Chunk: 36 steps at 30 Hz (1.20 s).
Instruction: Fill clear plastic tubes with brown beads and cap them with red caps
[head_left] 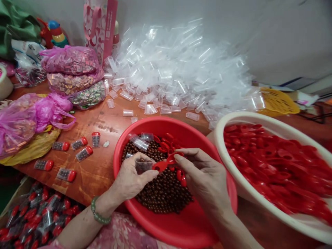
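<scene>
Over a red basin (207, 221) my left hand (133, 176) grips a clear plastic tube (143, 166) between thumb and fingers. My right hand (201, 169) pinches a red plastic cap (166, 164), whose near end sits at the tube's mouth. Whether the two are joined I cannot tell. Below both hands, small round brown beads (166, 195) fill part of the basin. Several loose red caps (166, 142) and a few more clear tubes (139, 141) lie on the beads.
A big heap of clear tubes (176, 69) stands behind the basin. To the right, a white tub (220, 138) holds many red caps (275, 159). Filled, capped tubes (84, 153) lie left on the table, with more in a box (44, 214) below. Pink bags (72, 58) stand back left.
</scene>
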Tool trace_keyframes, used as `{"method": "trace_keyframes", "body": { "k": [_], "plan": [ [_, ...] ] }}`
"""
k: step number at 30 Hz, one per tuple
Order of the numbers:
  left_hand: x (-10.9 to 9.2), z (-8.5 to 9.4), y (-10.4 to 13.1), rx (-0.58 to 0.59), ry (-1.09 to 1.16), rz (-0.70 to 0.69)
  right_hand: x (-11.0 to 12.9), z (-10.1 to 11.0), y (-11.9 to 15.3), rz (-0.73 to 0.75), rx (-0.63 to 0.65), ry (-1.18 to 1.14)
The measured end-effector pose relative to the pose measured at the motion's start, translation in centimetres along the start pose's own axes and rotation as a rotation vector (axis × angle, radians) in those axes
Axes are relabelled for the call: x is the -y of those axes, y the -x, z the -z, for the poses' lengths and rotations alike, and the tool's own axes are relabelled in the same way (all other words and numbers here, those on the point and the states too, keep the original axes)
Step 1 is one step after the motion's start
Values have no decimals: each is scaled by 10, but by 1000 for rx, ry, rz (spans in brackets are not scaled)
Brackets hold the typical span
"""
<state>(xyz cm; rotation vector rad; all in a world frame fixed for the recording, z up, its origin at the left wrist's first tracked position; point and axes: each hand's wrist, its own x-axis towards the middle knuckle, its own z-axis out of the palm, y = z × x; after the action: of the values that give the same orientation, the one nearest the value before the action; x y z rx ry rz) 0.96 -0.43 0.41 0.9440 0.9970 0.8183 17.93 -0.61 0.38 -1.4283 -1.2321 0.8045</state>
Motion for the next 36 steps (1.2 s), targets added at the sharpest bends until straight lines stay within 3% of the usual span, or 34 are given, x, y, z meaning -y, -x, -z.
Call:
{"method": "trace_keyframes", "body": {
  "k": [3, 5, 7, 9, 13, 16, 20, 24, 30, 36],
  "plan": [
    [1, 1, -1, -17, 25, 10, 5, 2, 3, 440, 7, 374],
    [2, 1, -2, -20, 35, 19, 8, 6, 1, 737, 93, 556],
    [2, 2, -2, -18, 47, 26, 10, 10, -4, 896, 234, 652],
    [3, 2, -3, -7, 71, 22, 10, 15, -8, 942, 381, 693],
    [5, 3, -3, 26, 116, -7, 5, 24, -13, 970, 598, 729],
    [6, 3, -3, 44, 98, -16, 0, 27, -15, 958, 666, 736],
    [3, 3, -2, 82, 145, 14, 1, 23, -17, 909, 641, 619],
    [3, 4, -2, 138, 260, 66, 7, 20, -17, 667, 587, 392],
    [5, 7, -2, 368, 385, 23, 23, 20, -16, 495, 479, 242],
    [3, 12, -1, 665, 363, 168, 37, 14, -21, 513, 646, 171]
  ]
}}
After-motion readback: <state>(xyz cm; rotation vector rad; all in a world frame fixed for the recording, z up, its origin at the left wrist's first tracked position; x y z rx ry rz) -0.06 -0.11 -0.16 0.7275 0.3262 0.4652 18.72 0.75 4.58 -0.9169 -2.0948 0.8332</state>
